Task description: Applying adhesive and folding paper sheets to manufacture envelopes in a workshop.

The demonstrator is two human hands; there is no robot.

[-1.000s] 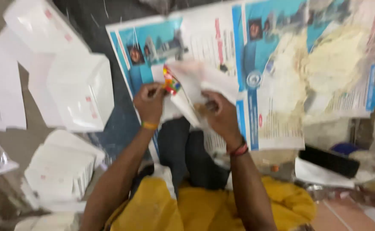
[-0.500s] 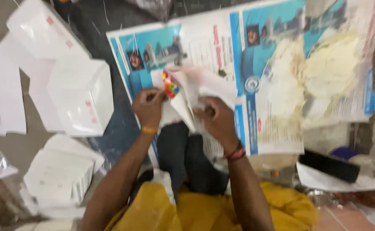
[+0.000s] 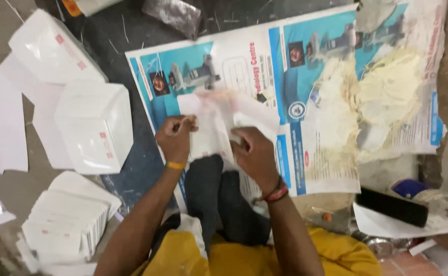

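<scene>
Both hands hold a white paper piece (image 3: 211, 122), blurred by motion, above a large blue and white printed poster sheet (image 3: 295, 66) spread on the floor. My left hand (image 3: 174, 137), with a yellow wristband, pinches its left edge. My right hand (image 3: 257, 153), with red thread bands at the wrist, grips its right side. Dark trouser legs (image 3: 219, 199) lie under the hands.
Folded white paper boxes (image 3: 93, 125) and a second one (image 3: 52, 51) lie at left. A stack of flat white sheets (image 3: 65, 225) sits at lower left. Dried yellowish paste (image 3: 387, 87) smears the poster's right part. A black phone (image 3: 391, 206) rests on paper at right.
The paper has been turned in the hands: its coloured printed patch no longer shows and a plain white face is up. The hands stay in about the same place.
</scene>
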